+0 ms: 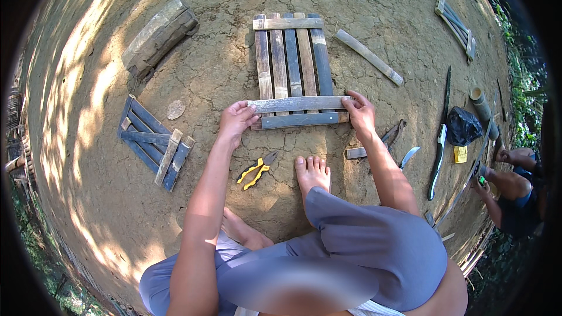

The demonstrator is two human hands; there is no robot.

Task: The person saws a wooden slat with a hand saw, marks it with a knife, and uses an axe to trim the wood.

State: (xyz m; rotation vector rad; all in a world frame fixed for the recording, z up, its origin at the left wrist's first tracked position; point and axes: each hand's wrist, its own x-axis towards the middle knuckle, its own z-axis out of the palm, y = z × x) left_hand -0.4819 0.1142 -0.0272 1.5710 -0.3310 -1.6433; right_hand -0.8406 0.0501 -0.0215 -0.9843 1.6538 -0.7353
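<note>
Person is sitting on the dirt ground [234, 64], bare foot [312, 174] planted forward, yellow-handled pliers [256, 171] lying just left of it. Left hand [236, 121] is gripping the left end of a grey crosspiece slat [298, 104]; right hand [360, 114] is clamping its right end, fingers curled over. Slat is lying across the near end of a slatted bamboo panel [291, 61], spanning between both hands. Beyond: finished panel [153, 142] to the left, loose strip [369, 57] to the right, log [159, 36] at far left.
</note>
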